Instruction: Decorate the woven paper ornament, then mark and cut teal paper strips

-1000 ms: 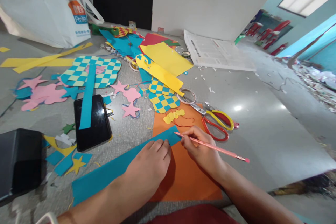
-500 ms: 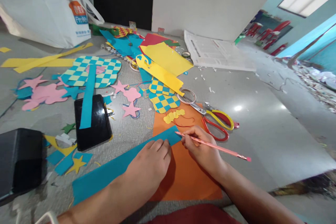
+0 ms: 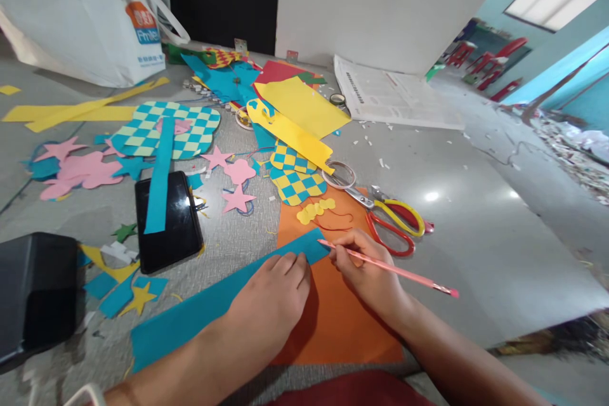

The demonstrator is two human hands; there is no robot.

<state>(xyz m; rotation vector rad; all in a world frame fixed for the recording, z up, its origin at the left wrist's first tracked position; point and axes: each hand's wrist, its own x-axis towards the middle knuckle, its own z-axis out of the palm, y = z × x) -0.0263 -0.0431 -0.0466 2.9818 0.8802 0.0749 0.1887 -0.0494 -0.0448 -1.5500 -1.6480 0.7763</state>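
My left hand [image 3: 276,295] lies flat, fingers together, pressing a long blue paper strip [image 3: 190,317] onto an orange sheet [image 3: 333,323]. My right hand [image 3: 366,273] pinches a pink pencil [image 3: 399,271], whose tip touches the strip's far end. Red and yellow scissors [image 3: 394,222] lie just beyond my right hand.
A black phone [image 3: 166,216] with a blue strip across it lies left. A black box [image 3: 33,292] sits at the near left. Woven checkered paper shapes [image 3: 166,130], pink stars, yellow sheets [image 3: 299,104], a newspaper [image 3: 394,98] and a white bag [image 3: 90,13] fill the far side.
The pencil's rear end has dipped slightly as my right hand shifts a little. The left hand and strip stay put.
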